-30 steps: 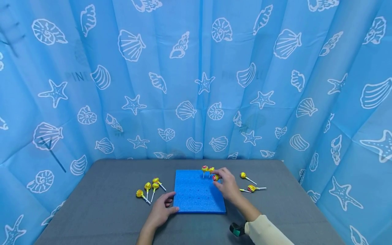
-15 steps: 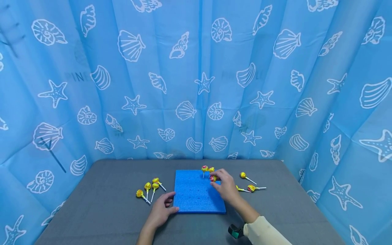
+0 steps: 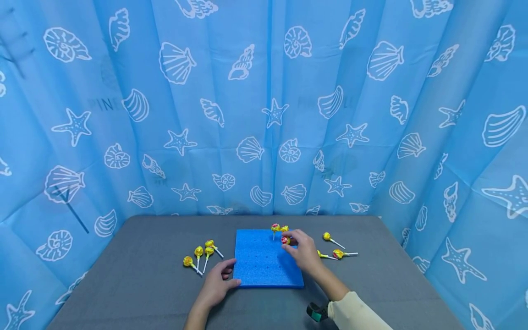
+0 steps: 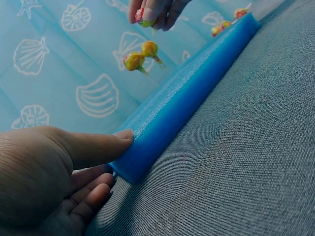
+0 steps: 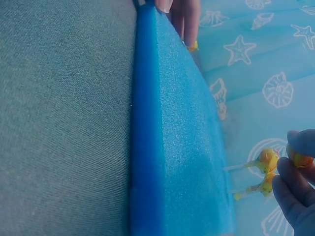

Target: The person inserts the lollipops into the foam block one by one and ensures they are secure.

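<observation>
A blue foam board [image 3: 264,266] with small holes lies on the table. My left hand [image 3: 216,280] is at its front left corner, the thumb resting on the board and the other fingers beside the edge. Above the board's back right part, my right hand [image 3: 305,250] pinches a wrapped lollipop [image 3: 285,240] by its head; its stick is mostly hidden. Two lollipops stand upright close by, one red and yellow [image 3: 275,227] and one yellow [image 3: 284,228], the latter partly behind the right hand. In the right wrist view, fingers hold the lollipop head [image 5: 299,156] beside these two.
Several yellow lollipops [image 3: 199,251] lie left of the board. To the right lie three more, one lollipop [image 3: 327,236] farther back and another lollipop [image 3: 338,253] beside one partly hidden by the right hand. A grey cloth covers the table [image 3: 156,256]; a shell-print curtain [image 3: 264,183] hangs behind.
My right hand has moved slightly left with the lollipop, then stayed nearly still above the board. My left hand has not moved.
</observation>
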`<state>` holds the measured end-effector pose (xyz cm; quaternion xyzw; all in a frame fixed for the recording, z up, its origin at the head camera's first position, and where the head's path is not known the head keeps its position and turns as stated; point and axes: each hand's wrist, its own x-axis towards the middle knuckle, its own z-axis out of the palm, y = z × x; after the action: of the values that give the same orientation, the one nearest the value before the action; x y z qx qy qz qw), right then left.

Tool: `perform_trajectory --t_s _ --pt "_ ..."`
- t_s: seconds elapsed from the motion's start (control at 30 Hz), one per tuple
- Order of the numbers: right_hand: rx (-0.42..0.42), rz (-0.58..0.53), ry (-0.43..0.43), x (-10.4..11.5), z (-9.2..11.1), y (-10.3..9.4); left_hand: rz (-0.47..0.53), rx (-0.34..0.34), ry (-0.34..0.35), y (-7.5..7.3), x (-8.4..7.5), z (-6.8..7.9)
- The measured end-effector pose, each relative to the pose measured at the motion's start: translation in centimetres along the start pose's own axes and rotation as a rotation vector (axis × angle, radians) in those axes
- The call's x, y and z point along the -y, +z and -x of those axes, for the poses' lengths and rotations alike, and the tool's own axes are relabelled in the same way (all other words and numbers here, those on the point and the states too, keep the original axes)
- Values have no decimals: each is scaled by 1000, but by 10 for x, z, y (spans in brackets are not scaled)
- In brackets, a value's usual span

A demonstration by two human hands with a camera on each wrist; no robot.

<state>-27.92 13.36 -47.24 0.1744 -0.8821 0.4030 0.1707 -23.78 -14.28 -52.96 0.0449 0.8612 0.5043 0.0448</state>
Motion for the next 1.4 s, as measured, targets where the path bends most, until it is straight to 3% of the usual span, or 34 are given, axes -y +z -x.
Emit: perform_trajectory --t_s 0.6,1.03,1.4 --pt "12 -30 28 1 -6 4 13 13 -16 -1 0 0" --pt "21 -129 41 2 -22 15 6 13 -27 -2 -2 -1" --pt "33 -147 56 4 -34 28 8 12 -32 -2 -1 -2"
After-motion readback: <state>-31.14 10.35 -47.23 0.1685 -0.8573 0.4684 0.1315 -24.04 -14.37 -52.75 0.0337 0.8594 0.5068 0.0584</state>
